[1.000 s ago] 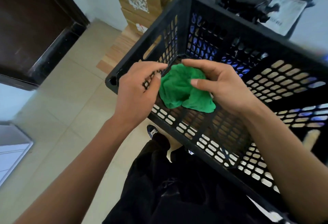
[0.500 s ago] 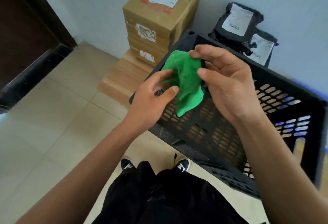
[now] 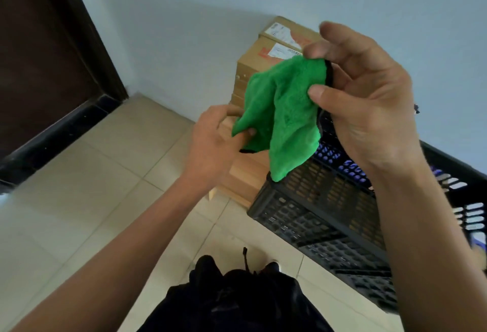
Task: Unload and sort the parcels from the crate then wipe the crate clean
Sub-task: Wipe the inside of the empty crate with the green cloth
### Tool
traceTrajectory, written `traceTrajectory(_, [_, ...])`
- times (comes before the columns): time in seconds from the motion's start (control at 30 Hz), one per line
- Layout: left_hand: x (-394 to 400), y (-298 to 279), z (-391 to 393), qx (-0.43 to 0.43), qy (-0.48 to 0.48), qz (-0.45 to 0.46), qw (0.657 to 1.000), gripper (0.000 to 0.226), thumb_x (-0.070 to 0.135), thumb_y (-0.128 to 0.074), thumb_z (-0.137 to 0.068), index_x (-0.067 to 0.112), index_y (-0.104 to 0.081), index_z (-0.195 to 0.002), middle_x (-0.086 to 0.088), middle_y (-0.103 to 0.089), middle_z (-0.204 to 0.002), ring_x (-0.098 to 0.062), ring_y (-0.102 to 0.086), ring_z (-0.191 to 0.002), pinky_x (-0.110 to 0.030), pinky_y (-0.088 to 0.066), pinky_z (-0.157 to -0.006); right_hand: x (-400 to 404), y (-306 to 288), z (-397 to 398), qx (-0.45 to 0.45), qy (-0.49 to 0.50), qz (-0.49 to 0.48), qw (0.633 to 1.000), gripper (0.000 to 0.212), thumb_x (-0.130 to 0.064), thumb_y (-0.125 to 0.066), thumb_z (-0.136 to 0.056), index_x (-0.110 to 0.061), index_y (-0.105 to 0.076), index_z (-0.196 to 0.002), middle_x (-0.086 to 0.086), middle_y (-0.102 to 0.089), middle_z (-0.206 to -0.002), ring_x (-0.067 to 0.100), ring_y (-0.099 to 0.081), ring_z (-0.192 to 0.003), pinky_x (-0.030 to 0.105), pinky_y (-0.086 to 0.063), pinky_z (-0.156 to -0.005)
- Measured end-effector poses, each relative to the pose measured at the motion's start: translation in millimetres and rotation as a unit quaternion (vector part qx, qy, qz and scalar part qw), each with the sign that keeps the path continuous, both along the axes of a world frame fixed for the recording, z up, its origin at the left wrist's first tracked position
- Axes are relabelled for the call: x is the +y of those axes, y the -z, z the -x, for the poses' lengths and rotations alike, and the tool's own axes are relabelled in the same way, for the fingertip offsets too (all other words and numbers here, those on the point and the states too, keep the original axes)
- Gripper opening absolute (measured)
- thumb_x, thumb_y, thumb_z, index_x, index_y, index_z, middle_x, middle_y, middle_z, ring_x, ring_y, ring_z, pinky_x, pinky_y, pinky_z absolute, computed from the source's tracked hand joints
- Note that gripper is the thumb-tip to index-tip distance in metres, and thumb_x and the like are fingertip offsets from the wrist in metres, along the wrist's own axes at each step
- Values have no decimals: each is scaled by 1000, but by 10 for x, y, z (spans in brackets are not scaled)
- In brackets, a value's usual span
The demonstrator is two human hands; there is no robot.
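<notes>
A green cloth (image 3: 284, 110) with a black edge hangs in the air in front of me. My right hand (image 3: 366, 105) pinches its upper corner between thumb and fingers. My left hand (image 3: 213, 142) holds its lower left corner. Below the cloth, at the right, the black slatted plastic crate (image 3: 324, 208) stands on the floor, and what shows of its inside holds nothing. A stack of brown cardboard parcels (image 3: 266, 57) with labels stands against the wall behind the cloth.
A low pale wooden platform (image 3: 245, 173) lies under the cardboard boxes, left of the crate. A dark wooden door with a black base (image 3: 50, 73) fills the left side. Beige floor tiles (image 3: 87, 200) spread in front of my dark trousers and shoes.
Both hands have lifted the green cloth out of the crate and up. My view has risen, so the crate sits lower and further right, and the black bagged parcels are out of sight.
</notes>
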State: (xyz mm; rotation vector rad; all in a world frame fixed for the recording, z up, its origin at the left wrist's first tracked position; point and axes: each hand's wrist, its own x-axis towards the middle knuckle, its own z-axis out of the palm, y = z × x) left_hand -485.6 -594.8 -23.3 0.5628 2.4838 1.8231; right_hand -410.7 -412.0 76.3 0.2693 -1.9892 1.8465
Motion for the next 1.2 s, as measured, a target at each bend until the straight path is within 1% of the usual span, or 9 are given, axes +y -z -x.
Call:
traceTrajectory(0.1, [-330,68,188,8,1,23,1000,15,14,-72,-93,25,-72,-104,7,-72,-103,-6,-65,-97,-25,-52,-90,-54,93,104,-49,72,-72,994,64,22,-63,-85,-10,-54,-140,8,-65,-123,14,-64,-120,30,-52,-100])
traceTrajectory(0.2, [-649,101,352,-16,-2,39,999,11,15,-65,-98,18,-74,-103,4,-72,-88,-8,-65,-80,-20,-48,-71,-3,254,278,-99,166,-277,941,56,4,-74,-86,-20,-65,-136,-4,-67,-124,7,-63,-117,30,-53,-102])
traceTrajectory(0.3, [-858,162,491,-65,-5,60,996,12,18,-64,-100,14,-75,-97,-4,-73,-84,-8,-63,-74,-24,-49,-66,-59,464,490,-112,177,-423,882,33,-2,-76,-86,-16,-77,-116,-1,-67,-112,11,-56,-106,32,-51,-96])
traceTrajectory(0.43, [-975,249,637,-220,-26,-20,975,16,19,-61,-102,13,-75,-97,-13,-77,-92,-15,-70,-76,-32,-61,-70,-297,697,862,-196,159,-491,834,16,-19,-69,-92,-21,-74,-107,-3,-67,-113,27,-50,-122,45,-33,-102])
traceTrajectory(0.57, [-902,343,867,-319,-64,-106,940,19,20,-59,-103,9,-74,-106,-14,-78,-100,-28,-76,-92,-38,-64,-67,-526,863,1214,-232,151,-429,860,5,-28,-63,-94,-24,-67,-94,-4,-68,-85,22,-63,-84,38,-50,-78])
traceTrajectory(0.67, [-710,395,1077,-352,-63,-143,923,19,18,-56,-104,10,-73,-103,-15,-77,-105,-30,-75,-99,-36,-64,-73,-642,963,1414,-249,164,-348,889,6,-27,-65,-97,-24,-69,-94,-9,-67,-82,2,-59,-74,13,-41,-59])
traceTrajectory(0.9, [-257,590,1516,-381,2,-128,916,29,30,-53,-105,10,-68,-120,-14,-76,-111,-26,-74,-102,-39,-62,-86,-738,1271,1655,-297,110,-240,918,27,-9,-48,-102,-13,-74,-110,-1,-68,-81,6,-57,-67,19,-36,-55])
traceTrajectory(1.07, [-107,929,1755,-432,48,-140,890,32,20,-61,-101,5,-61,-129,-16,-73,-117,-29,-72,-106,-43,-60,-87,-652,1475,1689,-352,36,-235,905,50,9,-43,-93,-16,-67,-128,-3,-67,-100,5,-57,-78,10,-43,-67])
traceTrajectory(1.2, [39,1203,1885,-489,39,-136,861,29,6,-51,-103,1,-59,-131,-22,-69,-123,-39,-67,-114,-48,-58,-92,-598,1731,1669,-422,74,-194,883,62,14,-44,-91,-14,-56,-145,3,-54,-150,11,-42,-144,10,-25,-111])
